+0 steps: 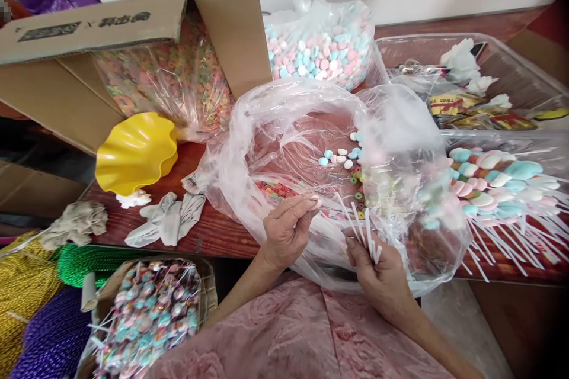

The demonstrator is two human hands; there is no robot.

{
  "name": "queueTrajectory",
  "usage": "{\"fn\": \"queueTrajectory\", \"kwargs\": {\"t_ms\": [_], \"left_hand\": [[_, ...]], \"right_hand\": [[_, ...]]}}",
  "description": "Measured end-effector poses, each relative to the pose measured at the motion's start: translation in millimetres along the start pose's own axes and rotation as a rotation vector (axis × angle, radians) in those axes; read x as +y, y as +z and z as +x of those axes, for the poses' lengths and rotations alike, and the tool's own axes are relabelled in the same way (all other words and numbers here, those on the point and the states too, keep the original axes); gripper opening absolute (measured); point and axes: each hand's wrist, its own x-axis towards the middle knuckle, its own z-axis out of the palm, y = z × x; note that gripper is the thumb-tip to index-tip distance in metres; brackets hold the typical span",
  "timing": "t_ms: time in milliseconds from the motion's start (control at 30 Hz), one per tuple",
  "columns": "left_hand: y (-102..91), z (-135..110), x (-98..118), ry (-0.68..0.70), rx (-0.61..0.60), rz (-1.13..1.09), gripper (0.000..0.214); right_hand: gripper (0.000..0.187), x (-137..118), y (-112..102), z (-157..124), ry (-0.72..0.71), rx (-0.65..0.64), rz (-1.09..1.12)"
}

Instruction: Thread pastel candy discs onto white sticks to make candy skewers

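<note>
My left hand (288, 230) is closed in a pinch over the near rim of a clear plastic bag (242, 160), with a small pale pink candy (316, 202) at its fingertips. Several thin white lollipop sticks (368, 230) fan out from my right hand (384, 275), which grips them at the bag's near right side. Inside the wide-mouthed bag lie loose blue and white candies (342, 159), red ring candies (275, 189) and a few green ones (355, 179). The two hands are apart.
Threaded candy sticks (502, 183) are piled on the right. Behind stand a clear tray (448, 41) and a bag of pastel candies (324, 53). At left are a cardboard box (231, 29), a yellow wavy bowl (136, 154), gloves (169, 219) and, lower, a box of wrapped candies (151, 308).
</note>
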Motion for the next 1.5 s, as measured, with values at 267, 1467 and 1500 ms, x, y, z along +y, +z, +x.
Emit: {"fn": "queueTrajectory", "kwargs": {"t_ms": [267, 1467, 1500], "left_hand": [[-5.8, -2, -6, 0.078, -0.098, 0.101, 0.040], [23.8, -25, 27, -0.291, -0.289, -0.303, 0.029], [19.4, -21, 25, -0.276, -0.319, -0.254, 0.032]], "right_hand": [[0.022, -16, 6, 7, -0.145, 0.027, -0.007], [0.031, 4, 8, 15, 0.303, 0.075, 0.293], [0.035, 8, 5, 20, 0.324, 0.068, 0.295]]}}
